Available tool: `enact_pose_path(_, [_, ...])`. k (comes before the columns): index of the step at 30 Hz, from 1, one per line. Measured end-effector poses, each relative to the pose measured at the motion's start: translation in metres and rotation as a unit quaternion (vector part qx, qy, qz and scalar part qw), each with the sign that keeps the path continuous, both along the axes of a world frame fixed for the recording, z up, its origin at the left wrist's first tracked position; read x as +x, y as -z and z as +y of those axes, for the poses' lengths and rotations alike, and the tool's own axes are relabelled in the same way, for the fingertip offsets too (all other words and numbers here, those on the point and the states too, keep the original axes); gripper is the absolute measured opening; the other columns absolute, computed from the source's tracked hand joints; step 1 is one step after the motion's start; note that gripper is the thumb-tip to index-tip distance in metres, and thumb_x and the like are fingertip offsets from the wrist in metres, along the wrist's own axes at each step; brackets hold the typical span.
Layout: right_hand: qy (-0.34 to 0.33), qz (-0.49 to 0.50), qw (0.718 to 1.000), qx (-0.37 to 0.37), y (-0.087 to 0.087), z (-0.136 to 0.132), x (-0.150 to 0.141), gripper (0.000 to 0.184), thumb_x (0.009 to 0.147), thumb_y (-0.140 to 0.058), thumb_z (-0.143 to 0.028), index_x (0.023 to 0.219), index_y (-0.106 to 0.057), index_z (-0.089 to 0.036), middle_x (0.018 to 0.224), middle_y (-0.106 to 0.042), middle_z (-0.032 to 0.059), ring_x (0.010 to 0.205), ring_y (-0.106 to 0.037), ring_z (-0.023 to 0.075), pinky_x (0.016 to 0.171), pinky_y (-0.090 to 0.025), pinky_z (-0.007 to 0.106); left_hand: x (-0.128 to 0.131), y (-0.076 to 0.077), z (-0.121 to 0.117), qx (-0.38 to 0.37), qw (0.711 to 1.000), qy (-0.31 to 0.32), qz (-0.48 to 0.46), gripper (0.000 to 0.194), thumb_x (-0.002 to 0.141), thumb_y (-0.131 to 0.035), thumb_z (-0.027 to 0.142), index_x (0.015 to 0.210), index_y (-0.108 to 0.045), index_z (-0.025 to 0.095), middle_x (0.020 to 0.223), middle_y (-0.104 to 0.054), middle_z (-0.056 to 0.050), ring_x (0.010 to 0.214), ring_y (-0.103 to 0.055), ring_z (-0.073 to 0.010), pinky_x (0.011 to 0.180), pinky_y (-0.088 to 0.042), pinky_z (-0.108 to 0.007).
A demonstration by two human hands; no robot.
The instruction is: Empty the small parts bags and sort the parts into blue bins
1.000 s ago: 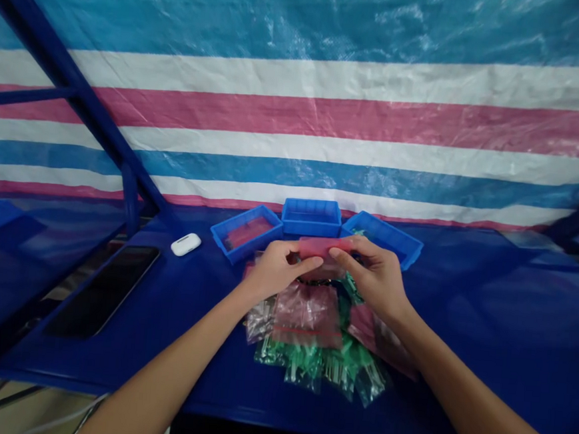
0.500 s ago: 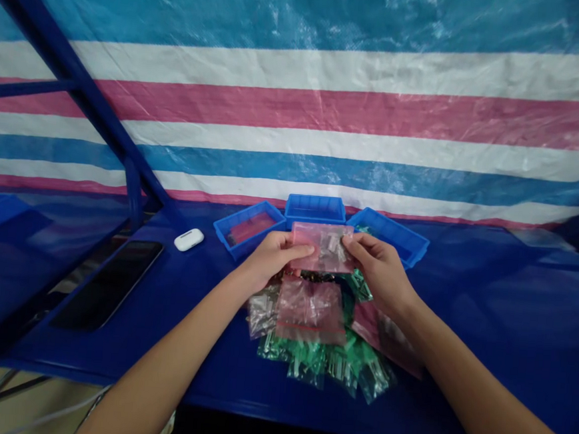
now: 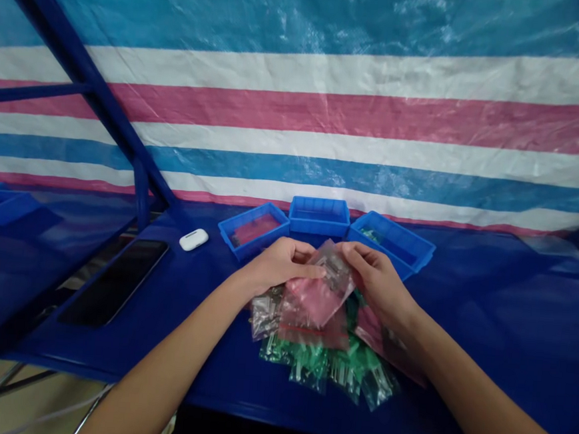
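A pink translucent plastic bag [image 3: 316, 296] with small pale parts inside is held up tilted in front of me. My left hand [image 3: 286, 265] pinches its left side, thumb laid over the front. At its upper right corner the fingers of my right hand [image 3: 368, 267] are closed on the edge. Below it on the table lies another pink zip bag [image 3: 330, 337], partly covered. Under that, several clear bags with green and silvery pieces [image 3: 308, 364] fan out toward me. A clear bag of silvery parts [image 3: 264, 315] pokes out at the left of the pile.
Three blue trays stand behind the pile: a left tray [image 3: 225, 229] with pink bags, a middle tray [image 3: 319, 227], and a right tray [image 3: 418, 270] with a few small bags. A white earbud case [image 3: 193, 239] and a black phone [image 3: 116, 283] lie left on the blue table [image 3: 491, 326].
The held pink bag has gone from level to tilted and dropped slightly, now overlapping the bag below. Both hands stay on it. The view has shifted a little.
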State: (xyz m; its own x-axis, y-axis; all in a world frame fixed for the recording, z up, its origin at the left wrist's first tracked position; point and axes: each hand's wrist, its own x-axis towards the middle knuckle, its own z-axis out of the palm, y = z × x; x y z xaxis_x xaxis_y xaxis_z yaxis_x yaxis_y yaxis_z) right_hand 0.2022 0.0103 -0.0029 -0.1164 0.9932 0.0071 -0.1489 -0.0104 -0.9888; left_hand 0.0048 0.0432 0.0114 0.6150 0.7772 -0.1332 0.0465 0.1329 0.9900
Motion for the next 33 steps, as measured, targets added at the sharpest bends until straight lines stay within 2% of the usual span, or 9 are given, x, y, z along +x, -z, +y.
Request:
enact_pose_path(5, [-0.046, 0.0, 0.999, 0.024, -0.005, -0.007, -0.008, 0.036, 0.081, -0.066, -0.049, 0.105, -0.065, -0.023, 0.098, -0.07, 0.0064, 0.086, -0.066, 0.0213, 0.077, -0.052, 0.034, 0.007, 0.011, 0.004, -0.042, 0.988, -0.122, -0.09, 0.04, 0.07, -0.08, 0.028, 0.106, -0.065, 0.016, 0.092, -0.07, -0.007, 0.073, -0.067, -0.0164, 0.067, -0.053, -0.028])
enact_pose_path(8, [-0.034, -0.045, 0.997, 0.045, -0.007, -0.007, -0.007, 0.024, 0.079, -0.071, -0.041, 0.09, -0.066, -0.02, 0.082, -0.068, 0.0037, 0.074, -0.063, 0.0174, 0.072, -0.051, 0.031, 0.01, 0.012, 0.004, -0.073, 0.984, -0.103, -0.125, 0.036, 0.071, -0.079, 0.026, 0.102, -0.064, 0.014, 0.088, -0.07, -0.008, 0.071, -0.067, -0.0175, 0.066, -0.055, -0.031])
enact_pose_path(11, [0.05, -0.027, 0.995, 0.079, -0.007, -0.002, 0.0, 0.017, 0.082, -0.069, -0.037, 0.082, -0.066, -0.02, 0.077, -0.064, 0.0003, 0.07, -0.059, 0.0138, 0.07, -0.048, 0.028, 0.009, 0.008, 0.004, -0.075, 0.984, -0.077, -0.139, 0.032, 0.073, -0.078, 0.028, 0.098, -0.064, 0.014, 0.088, -0.069, -0.007, 0.072, -0.067, -0.0167, 0.064, -0.054, -0.029])
enact_pose_path(14, [0.107, 0.0, 0.988, 0.112, -0.006, 0.002, 0.007, 0.015, 0.083, -0.067, -0.036, 0.088, -0.067, -0.022, 0.086, -0.064, 0.0005, 0.076, -0.058, 0.0143, 0.073, -0.047, 0.028, 0.008, 0.003, 0.005, -0.04, 0.985, -0.075, -0.148, 0.036, 0.075, -0.076, 0.031, 0.105, -0.062, 0.017, 0.091, -0.068, -0.005, 0.074, -0.066, -0.0157, 0.064, -0.053, -0.027])
enact_pose_path(18, [0.113, -0.037, 0.985, 0.123, -0.007, 0.0, 0.006, 0.019, 0.082, -0.067, -0.04, 0.09, -0.068, -0.022, 0.084, -0.064, 0.0014, 0.074, -0.057, 0.0158, 0.068, -0.047, 0.029, 0.007, -0.002, 0.0, 0.028, 0.991, -0.072, -0.11, 0.044, 0.074, -0.076, 0.037, 0.111, -0.06, 0.019, 0.091, -0.068, -0.005, 0.077, -0.065, -0.0171, 0.069, -0.052, -0.029])
enact_pose_path(22, [0.093, -0.086, 0.985, 0.118, -0.009, -0.007, -0.002, 0.023, 0.08, -0.069, -0.041, 0.093, -0.069, -0.023, 0.086, -0.066, 0.0027, 0.075, -0.059, 0.0174, 0.067, -0.049, 0.029, 0.013, -0.003, -0.011, 0.139, 0.989, -0.051, -0.011, 0.037, 0.076, -0.074, 0.039, 0.103, -0.066, 0.016, 0.088, -0.068, -0.005, 0.073, -0.063, -0.0166, 0.065, -0.049, -0.028])
enact_pose_path(27, [0.107, -0.089, 0.981, 0.133, -0.009, -0.005, -0.001, 0.027, 0.082, -0.067, -0.04, 0.105, -0.066, -0.025, 0.085, -0.066, 0.0026, 0.072, -0.059, 0.0167, 0.065, -0.05, 0.03, 0.011, -0.004, -0.009, 0.23, 0.965, -0.115, 0.06, 0.027, 0.08, -0.067, 0.038, 0.091, -0.069, 0.014, 0.082, -0.069, -0.005, 0.072, -0.062, -0.0172, 0.064, -0.048, -0.028])
enact_pose_path(30, [0.101, -0.057, 0.985, 0.13, -0.008, -0.001, 0.002, 0.025, 0.085, -0.064, -0.04, 0.105, -0.064, -0.025, 0.077, -0.064, 0.0017, 0.065, -0.057, 0.0155, 0.06, -0.049, 0.03, -0.011, -0.013, 0.008, 0.317, 0.915, -0.234, 0.089, 0.026, 0.081, -0.066, 0.04, 0.089, -0.069, 0.016, 0.082, -0.068, -0.004, 0.072, -0.06, -0.0167, 0.065, -0.046, -0.027])
enact_pose_path(33, [0.099, -0.056, 0.986, 0.125, -0.008, 0.0, 0.004, 0.024, 0.086, -0.062, -0.041, 0.102, -0.064, -0.023, 0.077, -0.063, 0.0023, 0.066, -0.057, 0.0155, 0.06, -0.048, 0.03, -0.046, -0.022, 0.027, 0.452, 0.78, -0.372, 0.222, 0.024, 0.084, -0.063, 0.041, 0.081, -0.069, 0.018, 0.078, -0.063, -0.003, 0.073, -0.056, -0.0172, 0.068, -0.043, -0.028])
